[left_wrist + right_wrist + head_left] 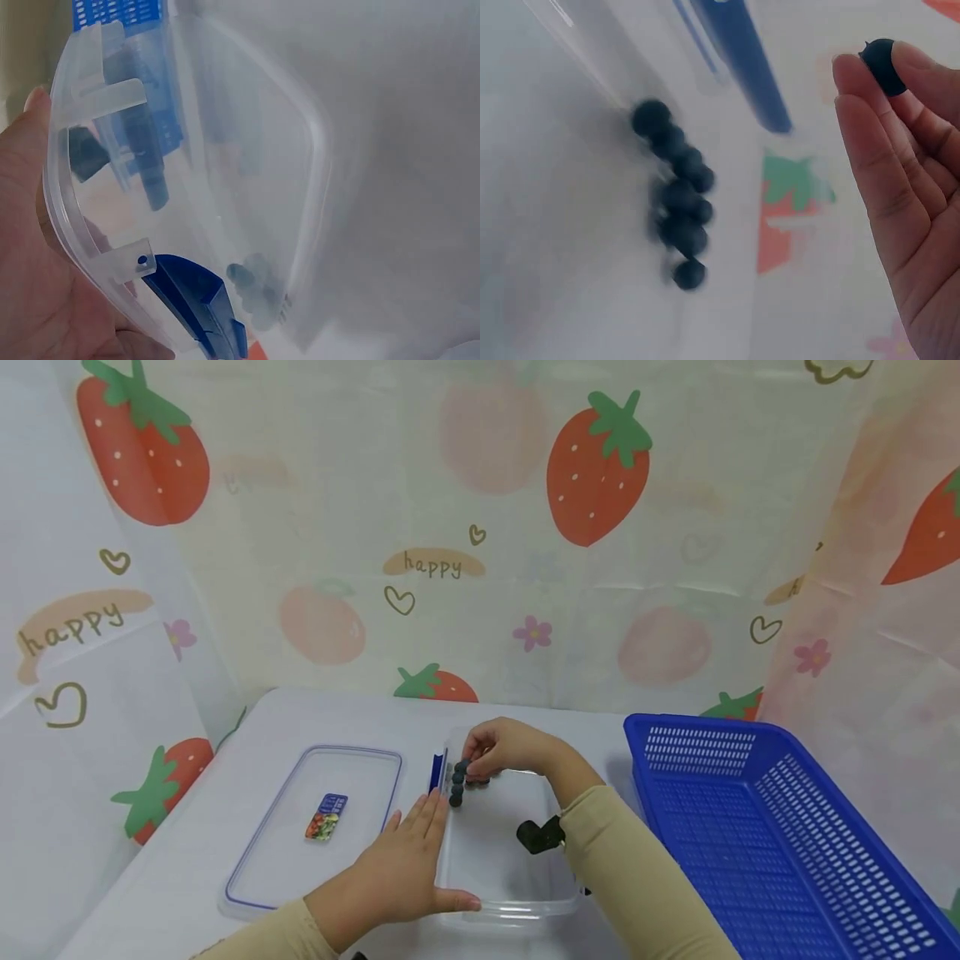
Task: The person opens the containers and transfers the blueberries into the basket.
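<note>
A clear plastic container [525, 908] with a blue side latch [196, 300] stands in front of me. My left hand [401, 872] lies along its left side, fingers stretched out and thumb over the near rim. Inside, at the far left, several blueberries [681, 196] form a line along the wall. My right hand [517, 750] is over the container's far left part. Between thumb and fingertips it pinches one blueberry [886, 67], seen raised apart from the others in the right wrist view.
Left of the container, a clear lid [273, 860] with a blue edge lies on the white table, bearing a small printed label [326, 817]. A large blue plastic basket [798, 752] stands at the right. Behind the table hangs a strawberry-print cloth [517, 593].
</note>
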The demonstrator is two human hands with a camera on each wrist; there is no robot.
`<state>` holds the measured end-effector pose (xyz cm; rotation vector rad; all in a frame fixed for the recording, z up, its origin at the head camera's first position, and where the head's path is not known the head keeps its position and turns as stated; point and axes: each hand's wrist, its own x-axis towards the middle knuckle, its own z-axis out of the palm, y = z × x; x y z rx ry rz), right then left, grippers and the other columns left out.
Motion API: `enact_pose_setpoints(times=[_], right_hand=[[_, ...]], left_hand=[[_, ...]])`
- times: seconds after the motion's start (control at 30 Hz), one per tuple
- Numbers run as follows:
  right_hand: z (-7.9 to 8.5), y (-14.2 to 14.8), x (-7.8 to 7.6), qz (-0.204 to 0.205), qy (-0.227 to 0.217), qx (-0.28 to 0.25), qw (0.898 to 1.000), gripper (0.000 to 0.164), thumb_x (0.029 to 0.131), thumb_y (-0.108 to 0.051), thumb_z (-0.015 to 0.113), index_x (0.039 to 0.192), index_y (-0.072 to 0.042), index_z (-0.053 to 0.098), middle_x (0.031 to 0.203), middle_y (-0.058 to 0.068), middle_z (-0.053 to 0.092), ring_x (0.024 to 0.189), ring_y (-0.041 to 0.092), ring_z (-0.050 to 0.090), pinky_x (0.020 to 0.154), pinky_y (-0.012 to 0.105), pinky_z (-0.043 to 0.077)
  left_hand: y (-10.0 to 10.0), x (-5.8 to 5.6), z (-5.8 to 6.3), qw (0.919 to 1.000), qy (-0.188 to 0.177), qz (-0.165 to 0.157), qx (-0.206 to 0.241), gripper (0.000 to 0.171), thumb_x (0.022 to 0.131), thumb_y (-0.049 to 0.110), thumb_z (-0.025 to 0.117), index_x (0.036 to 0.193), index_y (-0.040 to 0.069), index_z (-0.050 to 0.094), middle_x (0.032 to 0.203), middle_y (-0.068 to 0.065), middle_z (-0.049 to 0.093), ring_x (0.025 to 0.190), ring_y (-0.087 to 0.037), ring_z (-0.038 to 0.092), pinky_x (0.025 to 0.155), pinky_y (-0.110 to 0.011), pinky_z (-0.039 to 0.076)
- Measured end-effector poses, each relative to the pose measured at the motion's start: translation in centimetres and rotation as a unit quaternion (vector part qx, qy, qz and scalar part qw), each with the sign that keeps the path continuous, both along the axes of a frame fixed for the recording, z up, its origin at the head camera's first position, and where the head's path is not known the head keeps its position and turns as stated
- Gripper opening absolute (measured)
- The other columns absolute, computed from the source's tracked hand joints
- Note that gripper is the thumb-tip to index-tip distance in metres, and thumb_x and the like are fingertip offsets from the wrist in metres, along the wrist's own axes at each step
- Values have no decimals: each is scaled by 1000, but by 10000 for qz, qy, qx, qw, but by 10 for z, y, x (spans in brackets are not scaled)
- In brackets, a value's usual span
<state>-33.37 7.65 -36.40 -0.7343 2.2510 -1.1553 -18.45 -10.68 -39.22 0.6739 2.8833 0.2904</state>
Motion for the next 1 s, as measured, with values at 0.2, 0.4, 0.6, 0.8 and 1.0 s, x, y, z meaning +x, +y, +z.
enact_pose_setpoints(times=[0.2,0.4,0.6,0.8,1.0], right_hand=[[22,25,-6,-203,136,-122,9996,14,81,-8,69,92,-3,62,87,9,65,81,21,64,78,37,52],[42,62,-9,-305,288,-381,9984,15,83,-8,67,95,-2,61,93,12,66,90,26,63,82,37,50],[57,110,-5,-481,519,-710,9950,20,83,-9,66,99,1,59,95,13,65,92,29,62,81,35,50],[67,146,-1,-840,554,-877,9910,24,83,-6,66,101,6,55,93,12,63,86,20,63,81,33,51],[75,174,4,-1209,698,-882,9863,27,84,-5,65,103,10,52,91,11,62,84,16,64,78,30,52]], left_hand=[[0,1,-2,10000,-6,56,-58,123,63,86,38,145,-1,13,151,-19,10,138,-33,11,104,-58,18],[2,2,-1,9999,-13,17,-136,125,61,88,34,145,-2,12,151,-19,9,138,-33,10,106,-56,17],[4,3,0,9996,91,-116,-244,125,62,89,29,145,-3,11,151,-19,8,138,-33,9,106,-54,17],[2,4,1,9995,81,-114,-269,124,63,88,31,145,-3,10,151,-19,7,138,-33,8,107,-54,16],[1,3,1,9990,186,-172,-371,124,63,89,29,145,-3,12,151,-20,8,138,-33,8,107,-54,17]])
